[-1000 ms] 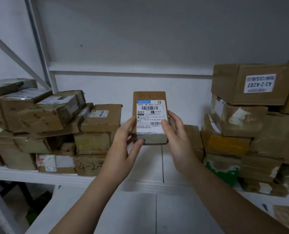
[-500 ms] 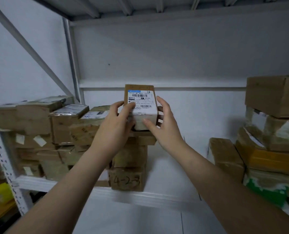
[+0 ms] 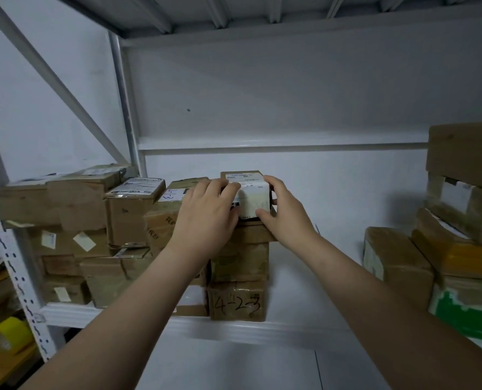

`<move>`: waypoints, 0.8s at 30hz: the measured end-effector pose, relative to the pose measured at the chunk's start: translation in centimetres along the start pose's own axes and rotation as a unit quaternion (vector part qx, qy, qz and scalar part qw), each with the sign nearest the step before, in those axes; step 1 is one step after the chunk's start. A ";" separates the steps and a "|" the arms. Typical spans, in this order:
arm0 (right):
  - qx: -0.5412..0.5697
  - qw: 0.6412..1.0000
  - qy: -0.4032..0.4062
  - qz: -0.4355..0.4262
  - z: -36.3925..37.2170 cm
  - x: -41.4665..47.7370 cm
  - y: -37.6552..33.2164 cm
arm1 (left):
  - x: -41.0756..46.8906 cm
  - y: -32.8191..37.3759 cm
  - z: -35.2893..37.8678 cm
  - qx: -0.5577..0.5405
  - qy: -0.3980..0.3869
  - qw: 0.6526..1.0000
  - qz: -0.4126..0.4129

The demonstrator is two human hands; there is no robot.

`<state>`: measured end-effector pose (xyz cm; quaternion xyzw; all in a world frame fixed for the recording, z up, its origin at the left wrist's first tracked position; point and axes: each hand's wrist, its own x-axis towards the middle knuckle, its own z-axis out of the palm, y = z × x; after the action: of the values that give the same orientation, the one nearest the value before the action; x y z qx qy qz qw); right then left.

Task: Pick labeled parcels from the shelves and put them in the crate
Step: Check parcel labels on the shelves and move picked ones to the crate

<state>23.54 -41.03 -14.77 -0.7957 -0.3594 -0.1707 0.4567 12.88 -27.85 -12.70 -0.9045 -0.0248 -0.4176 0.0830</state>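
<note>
Gripping the labelled parcel [image 3: 252,197] from 9 o'clock with the left hand [image 3: 206,218], fingers curled over its top, and from 3 o'clock with the right hand [image 3: 286,218], thumb on its front. Seemingly resting atop the box stack [image 3: 240,260]

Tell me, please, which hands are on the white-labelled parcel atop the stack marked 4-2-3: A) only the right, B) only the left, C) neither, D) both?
D: the left hand grips the parcel on its left side, and the right hand pinches its right side.
</note>
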 end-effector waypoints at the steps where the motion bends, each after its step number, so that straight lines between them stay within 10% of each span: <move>1: -0.007 1.000 -0.007 0.004 -0.1 0.1 0.1 | 0.0 0.0 -0.1 -0.003 0.001 1.000 0.000; 24: -0.262 0.951 0.158 -0.053 -15.9 -6.6 2.0 | 2.8 12.2 0.7 -0.187 0.034 0.980 0.057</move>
<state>21.38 -58.00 -11.62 -0.8301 -0.2669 -0.4060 0.2736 16.59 -39.81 -12.59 -0.8891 0.1087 -0.4401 -0.0631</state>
